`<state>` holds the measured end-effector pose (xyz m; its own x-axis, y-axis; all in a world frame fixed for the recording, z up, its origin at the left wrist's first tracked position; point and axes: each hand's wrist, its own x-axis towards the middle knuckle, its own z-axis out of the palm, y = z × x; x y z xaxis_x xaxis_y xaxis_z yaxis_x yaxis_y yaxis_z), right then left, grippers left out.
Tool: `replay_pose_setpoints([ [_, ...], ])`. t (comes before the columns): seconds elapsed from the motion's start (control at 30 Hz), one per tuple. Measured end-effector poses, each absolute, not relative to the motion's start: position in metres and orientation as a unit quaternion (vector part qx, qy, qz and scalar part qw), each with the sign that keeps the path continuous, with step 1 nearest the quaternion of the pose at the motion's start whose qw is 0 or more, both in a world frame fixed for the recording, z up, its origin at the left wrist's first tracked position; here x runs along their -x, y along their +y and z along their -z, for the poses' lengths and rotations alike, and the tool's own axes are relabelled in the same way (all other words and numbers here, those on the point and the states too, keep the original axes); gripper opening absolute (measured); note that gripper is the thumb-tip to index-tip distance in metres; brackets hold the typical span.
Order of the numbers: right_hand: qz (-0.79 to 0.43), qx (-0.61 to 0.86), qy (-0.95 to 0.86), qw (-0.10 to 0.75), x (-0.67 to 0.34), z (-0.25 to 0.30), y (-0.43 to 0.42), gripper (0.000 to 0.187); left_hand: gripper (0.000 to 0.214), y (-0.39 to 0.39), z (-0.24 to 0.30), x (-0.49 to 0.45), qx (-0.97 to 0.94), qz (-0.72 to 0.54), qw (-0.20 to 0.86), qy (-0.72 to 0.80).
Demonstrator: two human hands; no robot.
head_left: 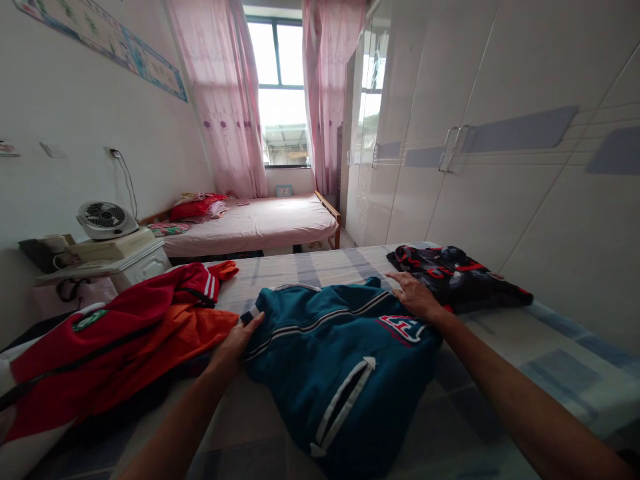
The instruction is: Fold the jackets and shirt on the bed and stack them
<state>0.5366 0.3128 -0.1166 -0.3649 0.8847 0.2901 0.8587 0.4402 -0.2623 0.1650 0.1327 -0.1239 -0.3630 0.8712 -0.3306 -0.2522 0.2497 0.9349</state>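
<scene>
- Left hand (pixel 235 347) lies flat, fingers spread, on the teal jacket (pixel 340 360) edge; keep it pressing.
- Right hand (pixel 417 299) rests open-palmed opposite; smooth outward evenly.

The teal jacket (pixel 340 373) runs off the bottom edge; the red garment (pixel 115 340) left of it is cut by the left edge, and the wall poster's (pixel 105 40) print above is unreadable.

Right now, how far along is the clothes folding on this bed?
Done: the black and red garment lies bundled by the wardrobe. In hand: the left hand and right hand press flat on the teal jacket. Left: the red jacket lies rumpled, unfolded.
</scene>
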Motion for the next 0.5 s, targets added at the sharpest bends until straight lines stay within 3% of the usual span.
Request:
replay_pose_setpoints([
  [0.1,-0.021,0.511,-0.848,0.138,-0.52,0.118,0.327,0.061,0.036,0.136,0.128,-0.166,-0.278,-0.589,0.445,0.614],
  [0.2,-0.038,0.495,-0.862,0.102,-0.51,0.124,0.335,0.065,0.038,0.138,0.126,-0.168,-0.291,-0.603,0.474,0.573],
  [0.3,-0.057,0.48,-0.869,0.105,-0.507,0.129,0.336,0.046,0.038,0.139,0.124,-0.17,-0.288,-0.595,0.538,0.523],
  [0.4,-0.05,0.462,-0.875,0.136,-0.51,0.13,0.33,0.02,0.035,0.136,0.121,-0.169,-0.289,-0.613,0.505,0.535],
  [0.5,-0.048,0.455,-0.872,0.174,-0.52,0.128,0.319,0.022,0.037,0.122,0.109,-0.164,-0.294,-0.646,0.463,0.531],
])
